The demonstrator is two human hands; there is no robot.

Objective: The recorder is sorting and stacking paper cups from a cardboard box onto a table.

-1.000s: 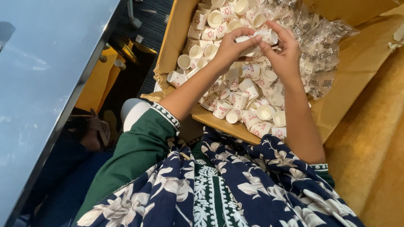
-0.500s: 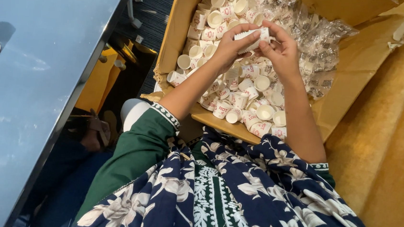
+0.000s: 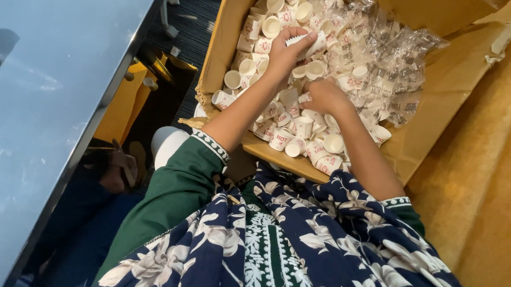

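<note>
Fingers (image 3: 293,38) of the left hand (image 3: 284,54) are curled around a short stack of small paper cups (image 3: 307,41), which is held over the cardboard box (image 3: 228,32). Its long axis is laid from about 8 to 2 o'clock, the far end pointing toward 2. White walls with red print are seen on the cups. At 5 o'clock from it, the right hand (image 3: 327,97) is pressed into the loose cups (image 3: 295,137); whether anything is gripped there cannot be told.
</note>
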